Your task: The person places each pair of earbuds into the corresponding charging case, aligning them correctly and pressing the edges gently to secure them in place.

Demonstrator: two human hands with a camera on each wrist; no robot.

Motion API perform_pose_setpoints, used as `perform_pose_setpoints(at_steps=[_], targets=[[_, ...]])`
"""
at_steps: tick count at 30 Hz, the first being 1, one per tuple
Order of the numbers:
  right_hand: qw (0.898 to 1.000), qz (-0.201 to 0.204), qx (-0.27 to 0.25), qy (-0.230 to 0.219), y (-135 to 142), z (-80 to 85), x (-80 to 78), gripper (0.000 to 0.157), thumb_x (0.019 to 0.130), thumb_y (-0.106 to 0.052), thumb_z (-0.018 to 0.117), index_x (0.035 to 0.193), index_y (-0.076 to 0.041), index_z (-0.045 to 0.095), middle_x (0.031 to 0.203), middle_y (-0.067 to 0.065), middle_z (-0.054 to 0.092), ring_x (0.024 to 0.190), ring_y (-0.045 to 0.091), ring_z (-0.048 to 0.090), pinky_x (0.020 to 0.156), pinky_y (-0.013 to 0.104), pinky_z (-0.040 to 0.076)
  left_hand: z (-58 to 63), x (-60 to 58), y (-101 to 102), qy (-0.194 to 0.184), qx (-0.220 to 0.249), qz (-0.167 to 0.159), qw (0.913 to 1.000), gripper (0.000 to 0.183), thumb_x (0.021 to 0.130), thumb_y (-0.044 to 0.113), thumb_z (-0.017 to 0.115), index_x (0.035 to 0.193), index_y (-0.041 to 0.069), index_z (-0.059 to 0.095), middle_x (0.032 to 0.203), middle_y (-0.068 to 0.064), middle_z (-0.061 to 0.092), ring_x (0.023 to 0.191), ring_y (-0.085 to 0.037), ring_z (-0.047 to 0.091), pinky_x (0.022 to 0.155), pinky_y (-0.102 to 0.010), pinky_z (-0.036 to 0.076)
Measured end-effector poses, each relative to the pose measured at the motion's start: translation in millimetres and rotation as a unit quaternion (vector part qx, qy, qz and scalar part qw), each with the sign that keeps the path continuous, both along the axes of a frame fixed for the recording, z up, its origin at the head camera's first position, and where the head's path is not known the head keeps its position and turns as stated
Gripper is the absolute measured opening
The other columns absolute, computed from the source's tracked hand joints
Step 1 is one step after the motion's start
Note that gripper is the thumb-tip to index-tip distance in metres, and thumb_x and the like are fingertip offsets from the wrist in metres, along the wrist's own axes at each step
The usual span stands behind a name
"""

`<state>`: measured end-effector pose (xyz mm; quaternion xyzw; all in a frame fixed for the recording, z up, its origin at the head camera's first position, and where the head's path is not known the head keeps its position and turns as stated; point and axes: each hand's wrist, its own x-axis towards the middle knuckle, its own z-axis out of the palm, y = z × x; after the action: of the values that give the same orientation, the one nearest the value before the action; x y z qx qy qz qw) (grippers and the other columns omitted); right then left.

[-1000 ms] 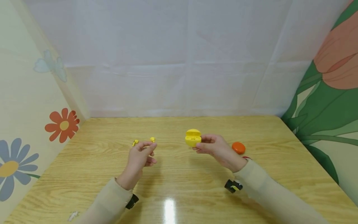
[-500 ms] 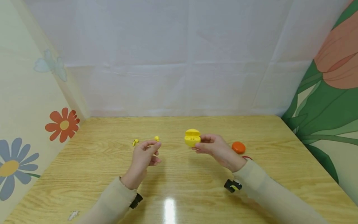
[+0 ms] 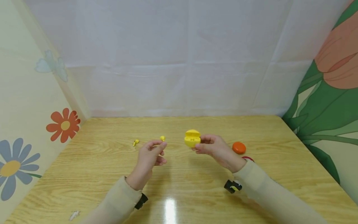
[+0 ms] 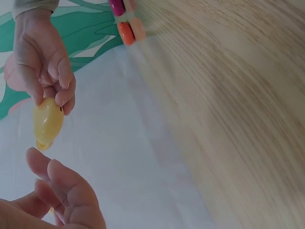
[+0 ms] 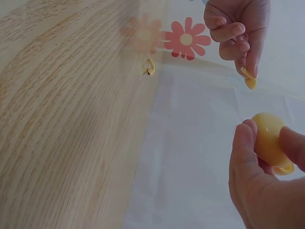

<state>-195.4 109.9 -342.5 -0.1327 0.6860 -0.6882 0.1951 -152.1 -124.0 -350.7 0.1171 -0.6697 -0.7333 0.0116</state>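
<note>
Between thumb and forefinger my left hand (image 3: pixel 149 155) pinches a yellow earbud (image 3: pixel 162 138), its rounded head up in the head view. My right hand (image 3: pixel 215 149) grips a yellow earbud case (image 3: pixel 192 142) above the table, lid raised, with its slots showing. The left hand is a short way to the left of the case. In the right wrist view the pinched earbud (image 5: pixel 250 83) hangs from the left fingertips, apart from the case (image 5: pixel 269 138). A second yellow earbud (image 3: pixel 135 142) lies on the table, behind and left of the left hand.
An orange round case (image 3: pixel 239 147) lies on the table just right of my right hand. A dark red item (image 4: pixel 116 6) sits near it, mostly hidden by the right wrist in the head view. A white cloth wall (image 3: pixel 179 77) stands behind the wooden table (image 3: pixel 112 127).
My left hand has moved to the right with the pinched earbud, closer to the case. The right hand and the case have stayed almost still.
</note>
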Motion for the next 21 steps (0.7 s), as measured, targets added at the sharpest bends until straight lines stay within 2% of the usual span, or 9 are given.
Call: perform_pose_setpoints(at_steps=[21], targets=[[1.000, -0.003, 0.015, 0.005, -0.8, -0.4, 0.9, 0.037, 0.096, -0.003, 0.059, 0.126, 0.017, 0.048, 0.114, 0.021, 0.062, 0.097, 0.021, 0.066, 0.091, 0.038, 0.052, 3.5, 0.0, 20.5, 0.011, 0.014, -0.017, 0.9997, 0.023, 0.093, 0.015, 0.068, 0.107, -0.001, 0.061, 0.063, -0.001, 0.053, 0.041, -0.008, 0.055, 0.043, -0.019, 0.046]])
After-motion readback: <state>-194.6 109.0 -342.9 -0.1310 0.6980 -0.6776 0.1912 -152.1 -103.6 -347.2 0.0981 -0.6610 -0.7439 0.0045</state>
